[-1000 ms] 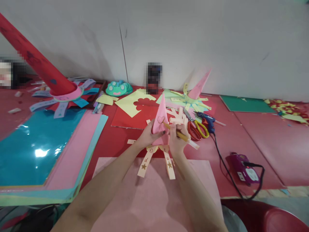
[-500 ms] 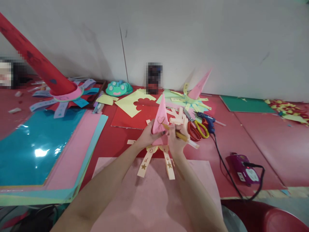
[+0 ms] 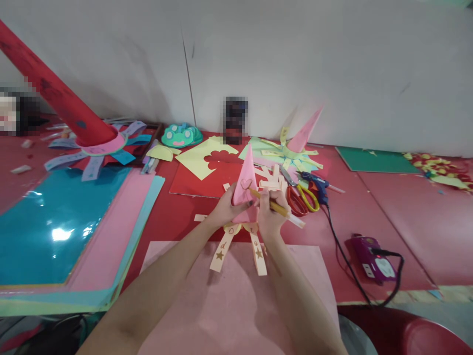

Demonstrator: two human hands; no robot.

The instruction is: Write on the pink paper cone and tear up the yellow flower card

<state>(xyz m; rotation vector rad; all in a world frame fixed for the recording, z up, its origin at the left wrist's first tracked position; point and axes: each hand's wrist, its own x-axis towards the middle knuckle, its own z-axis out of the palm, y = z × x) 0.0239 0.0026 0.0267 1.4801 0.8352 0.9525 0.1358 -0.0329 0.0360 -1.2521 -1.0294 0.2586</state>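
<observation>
A pink paper cone [image 3: 248,170] stands point up in front of me, with a heart outline drawn on its face. My left hand [image 3: 225,206] grips the cone's left side near the base. Between the fingers of my right hand [image 3: 271,213] is a gold pen [image 3: 279,209], its tip touching the cone just below the heart. Pale paper strips hang from the base; the two nearest, a left strip [image 3: 222,250] and a right strip [image 3: 257,250], carry letters and gold stars. More strips spread out behind my hands.
Right of my hands lie scissors [image 3: 298,198], a blue glue gun [image 3: 320,186] and a purple power box [image 3: 373,259] with a black cable. At left are a tall red cone [image 3: 79,116] and stacked coloured sheets [image 3: 107,231]. A green frog cutout [image 3: 179,136] lies behind.
</observation>
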